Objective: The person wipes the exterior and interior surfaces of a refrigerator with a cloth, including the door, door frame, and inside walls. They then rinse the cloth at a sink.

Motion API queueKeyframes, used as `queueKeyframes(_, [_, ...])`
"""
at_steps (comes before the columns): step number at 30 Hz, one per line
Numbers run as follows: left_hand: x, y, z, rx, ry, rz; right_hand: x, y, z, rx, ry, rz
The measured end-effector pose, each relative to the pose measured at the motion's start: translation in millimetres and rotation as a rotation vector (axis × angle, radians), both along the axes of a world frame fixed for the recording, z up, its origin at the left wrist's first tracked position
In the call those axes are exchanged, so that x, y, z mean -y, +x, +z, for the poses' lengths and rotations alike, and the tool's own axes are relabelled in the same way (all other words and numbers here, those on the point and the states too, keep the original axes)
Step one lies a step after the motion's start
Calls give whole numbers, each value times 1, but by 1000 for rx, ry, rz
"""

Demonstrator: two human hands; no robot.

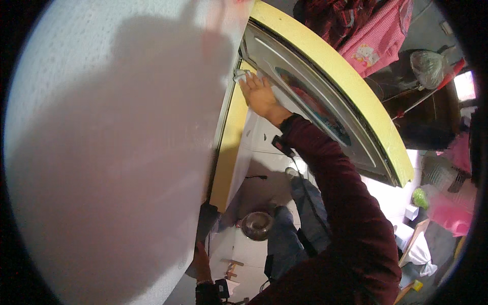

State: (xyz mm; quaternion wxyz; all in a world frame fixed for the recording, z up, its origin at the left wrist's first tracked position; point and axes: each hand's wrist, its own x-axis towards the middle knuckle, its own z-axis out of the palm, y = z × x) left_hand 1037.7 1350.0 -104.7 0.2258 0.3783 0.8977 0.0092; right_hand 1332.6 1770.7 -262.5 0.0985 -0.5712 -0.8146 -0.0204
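My right hand (pixel 261 95), in a maroon sleeve, presses a crumpled white cloth (pixel 240 75) against the upper end of a yellow frame edge (pixel 228 152). This edge runs beside a large pale textured panel (pixel 126 145) that fills the left side of the view and bears a broad shadow. To the right of the hand stands an open door with a curved-looking yellow edge (pixel 366 84) and a grey inner face (pixel 324 91) with an oval coloured inset. My left hand (pixel 202 263) is low beside the panel's lower edge; its fingers are hidden or too dark to make out.
A metal basin (pixel 257 226) sits on the tiled floor near my legs (pixel 286 240). A small wooden stool (pixel 231 267) stands lower down. Pink and dark red cloths (pixel 381 45) hang behind the door. At the right lie a white bag (pixel 420 253) and a pink plastic item (pixel 451 215).
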Motion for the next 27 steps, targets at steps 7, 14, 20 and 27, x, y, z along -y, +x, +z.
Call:
queueKeyframes(7, [34, -28, -30, 8, -35, 90, -18, 53, 6, 99, 72, 370])
queueKeyframes(14, [-10, 17, 19, -106, -159, 108, -3, 29, 9, -98, 107, 76])
queueKeyframes(20, [-27, 28, 29, -74, 32, 22, -3, -13, -4, -1, 30, -216])
queueKeyframes(27, [7, 0, 7, -138, -150, -75, -34, -20, 7, -5, -172, -325])
